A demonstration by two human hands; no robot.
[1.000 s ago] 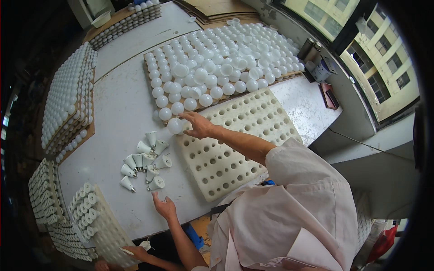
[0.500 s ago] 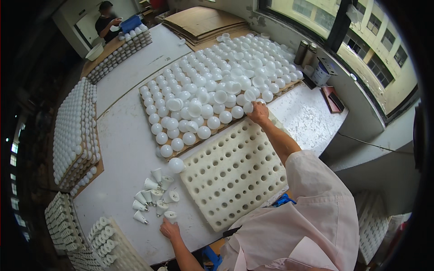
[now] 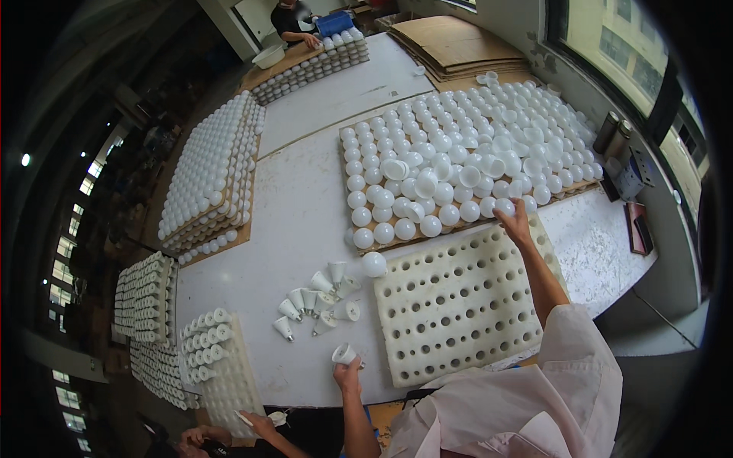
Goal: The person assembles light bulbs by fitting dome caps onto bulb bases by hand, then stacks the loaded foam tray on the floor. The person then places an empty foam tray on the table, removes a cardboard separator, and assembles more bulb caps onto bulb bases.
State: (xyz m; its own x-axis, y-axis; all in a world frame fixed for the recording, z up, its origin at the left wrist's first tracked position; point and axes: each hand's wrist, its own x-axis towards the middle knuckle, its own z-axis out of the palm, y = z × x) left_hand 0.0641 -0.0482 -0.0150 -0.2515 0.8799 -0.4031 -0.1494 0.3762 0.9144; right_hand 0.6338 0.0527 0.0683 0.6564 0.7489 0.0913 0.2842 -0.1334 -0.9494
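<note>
My left hand (image 3: 348, 375) is closed on a white cone-shaped bulb base (image 3: 343, 353), its wide end up, above the table near the front edge. Several more bulb bases (image 3: 308, 301) lie in a loose cluster just beyond it. My right hand (image 3: 516, 219) reaches to the front row of white bulb domes (image 3: 431, 226), its fingers closed around one dome (image 3: 504, 207). A foam block with rows of holes (image 3: 458, 305) lies under my right forearm. A single dome (image 3: 374, 265) sits by the block's far left corner.
Stacked trays of domes (image 3: 202, 183) stand at the left, racks of bulb bases (image 3: 142, 298) nearer. A co-worker's hands (image 3: 259, 424) show at the lower left; another person (image 3: 294, 21) works at the far end. Cardboard sheets (image 3: 456, 42) and two flasks (image 3: 614, 137) are by the window.
The view has swung left, bringing the near co-worker into sight. My left hand has lifted a bulb base away from the cluster toward me. My right hand remains at the front dome row.
</note>
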